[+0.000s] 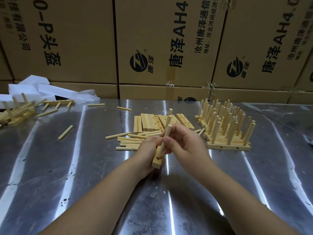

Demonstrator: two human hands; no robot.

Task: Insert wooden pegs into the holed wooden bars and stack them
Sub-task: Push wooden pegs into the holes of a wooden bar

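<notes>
My left hand (147,156) grips a holed wooden bar (156,161) from below, its near end tilted toward me. Two pegs stand in the bar behind my fingers. My right hand (184,144) pinches a third peg (165,142), whose lower tip sits in the bar's nearest hole. Loose pegs (128,140) lie in a heap just beyond my left hand. Behind them is a row of bare holed bars (152,123). At the right stands a stack of finished bars with upright pegs (225,128).
The work surface is a shiny metal table (84,167). Stray pegs (65,132) lie scattered to the left. More pegged bars (18,111) and white foam blocks (33,89) sit at the far left. Cardboard boxes (169,48) wall off the back.
</notes>
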